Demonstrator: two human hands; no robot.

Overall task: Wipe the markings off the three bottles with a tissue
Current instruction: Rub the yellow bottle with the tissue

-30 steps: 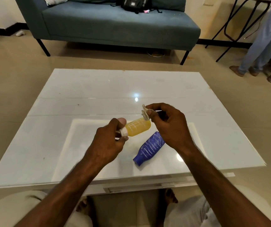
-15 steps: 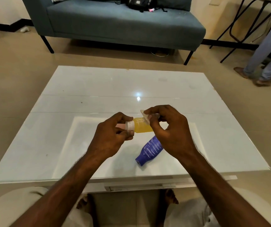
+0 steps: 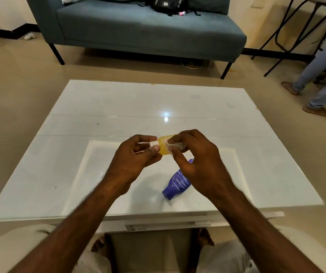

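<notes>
A small yellow bottle (image 3: 163, 146) with a white cap is held sideways above the white table (image 3: 99, 158). My left hand (image 3: 136, 156) grips it at the cap end. My right hand (image 3: 192, 154) pinches a small white tissue (image 3: 175, 145) against the bottle's body, covering its far end. A blue bottle (image 3: 176, 183) with white scribbled lines lies on its side on the table just below my right hand, its open neck toward me. A third bottle is not visible.
A blue-grey sofa (image 3: 138, 30) with a black bag (image 3: 168, 3) stands beyond the table. A person's legs (image 3: 319, 75) and a black stool frame (image 3: 296, 32) are at the far right. My knees are under the table's near edge.
My right hand has slid the tissue from the bottle's far end down onto its body, and both hands have drawn closer together. The blue bottle has stayed put.
</notes>
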